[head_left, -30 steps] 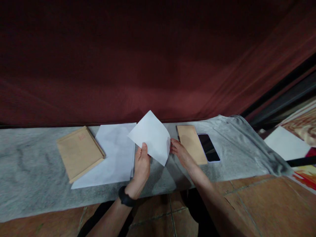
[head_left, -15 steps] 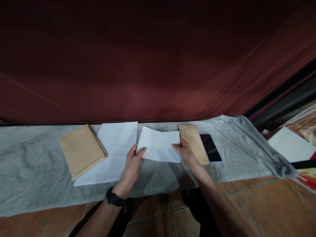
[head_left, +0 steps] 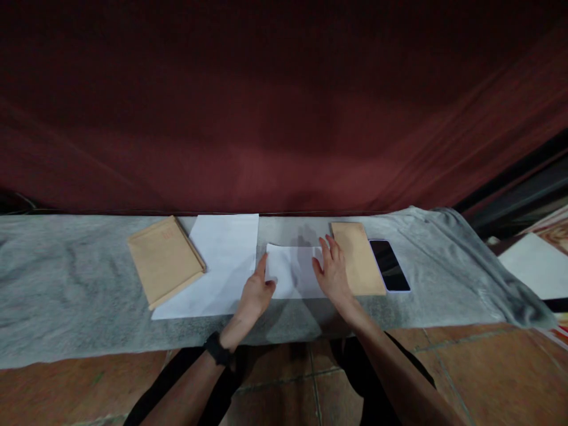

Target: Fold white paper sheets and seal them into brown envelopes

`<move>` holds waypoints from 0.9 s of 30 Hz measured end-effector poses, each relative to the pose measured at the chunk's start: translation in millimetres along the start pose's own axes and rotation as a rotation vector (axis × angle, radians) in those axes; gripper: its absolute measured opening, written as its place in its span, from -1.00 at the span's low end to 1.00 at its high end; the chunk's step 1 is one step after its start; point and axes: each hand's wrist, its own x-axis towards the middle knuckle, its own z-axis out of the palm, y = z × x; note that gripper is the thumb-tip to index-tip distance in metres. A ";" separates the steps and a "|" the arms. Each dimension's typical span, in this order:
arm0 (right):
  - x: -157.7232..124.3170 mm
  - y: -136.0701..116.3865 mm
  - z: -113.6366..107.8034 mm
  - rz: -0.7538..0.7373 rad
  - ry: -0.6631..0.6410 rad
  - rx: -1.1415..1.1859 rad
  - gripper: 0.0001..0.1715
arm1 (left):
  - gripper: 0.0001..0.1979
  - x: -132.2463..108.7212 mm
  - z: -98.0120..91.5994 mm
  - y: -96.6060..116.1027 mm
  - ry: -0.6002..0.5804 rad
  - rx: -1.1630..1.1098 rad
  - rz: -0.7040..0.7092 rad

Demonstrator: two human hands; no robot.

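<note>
A folded white sheet of paper (head_left: 290, 273) lies on the grey cloth in front of me, its far edge lifting slightly. My left hand (head_left: 258, 291) is at its left edge, index finger stretched along that side and thumb over the paper. At the right end, my right hand (head_left: 331, 269) has its fingers spread, over the paper's edge and close to a brown envelope (head_left: 361, 263). Neither hand grips anything. Larger white sheets (head_left: 219, 260) lie to the left, partly under a stack of brown envelopes (head_left: 164, 260).
A phone (head_left: 389, 266) with a purple edge lies right of the single envelope. Grey cloth (head_left: 66, 284) covers the long narrow surface. Behind it hangs a dark red curtain (head_left: 284, 130). A white flat item (head_left: 535, 266) is at the far right, and tiled floor (head_left: 284, 402) shows below.
The folded paper has come down from between both hands onto the cloth and now lies flatter. Both hands have let go of their pinch, and the right fingers have spread. The view has shifted slightly.
</note>
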 end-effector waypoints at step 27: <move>-22.4 -32.8 19.6 -0.120 -0.317 -0.164 -0.37 | -0.61 -29.8 -9.1 32.3 0.106 0.734 0.186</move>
